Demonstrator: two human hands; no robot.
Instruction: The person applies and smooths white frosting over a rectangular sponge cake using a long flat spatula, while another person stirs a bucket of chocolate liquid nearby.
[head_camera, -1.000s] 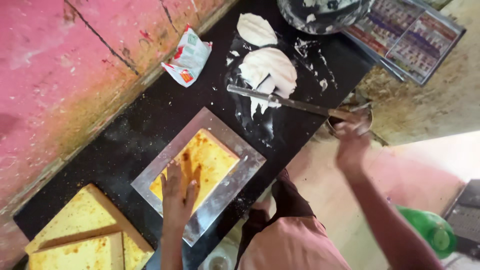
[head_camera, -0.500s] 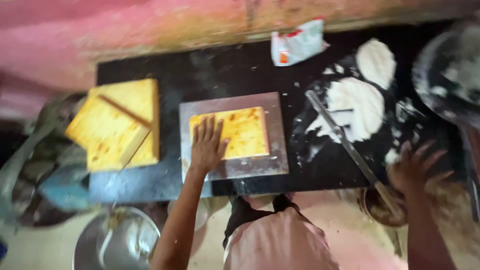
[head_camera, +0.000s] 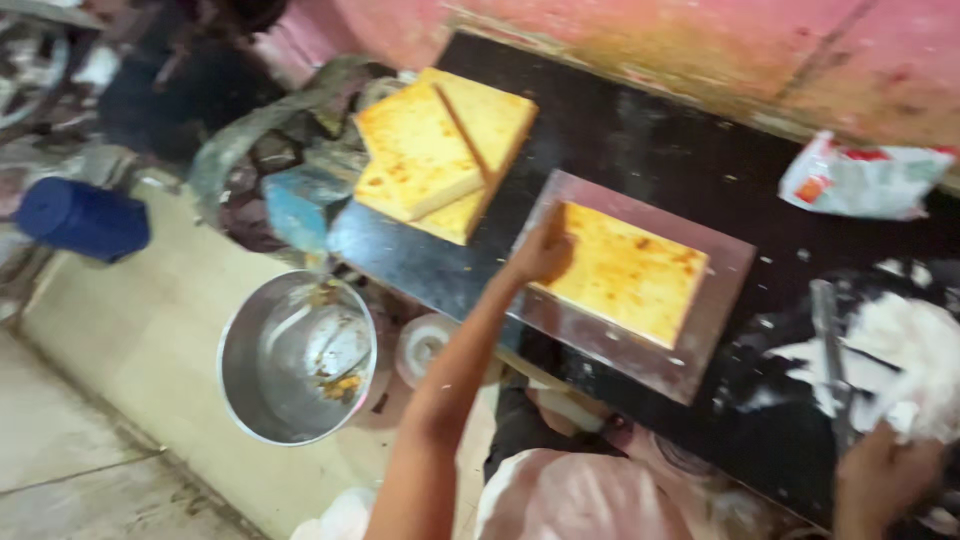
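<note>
A yellow cake slab (head_camera: 630, 275) lies on a square steel tray (head_camera: 690, 360) on the black counter (head_camera: 640, 150). My left hand (head_camera: 540, 252) rests on the slab's left edge, fingers laid on it, gripping nothing. At the bottom right, my right hand (head_camera: 880, 480) is closed at the handle end of a long knife (head_camera: 828, 340). The knife's blade lies across white cream (head_camera: 915, 345) smeared on the counter. The picture is blurred around the right hand.
Two more yellow slabs (head_camera: 440, 150) are stacked at the counter's left end. A white and red packet (head_camera: 860, 180) lies by the pink wall. On the floor stand a steel bowl (head_camera: 300, 355) with scraps and a blue container (head_camera: 85, 218).
The view has swung left and downward. My left hand stays at the slab's left edge. My right hand, fingers spread half a second ago, is now closed at the knife's handle.
</note>
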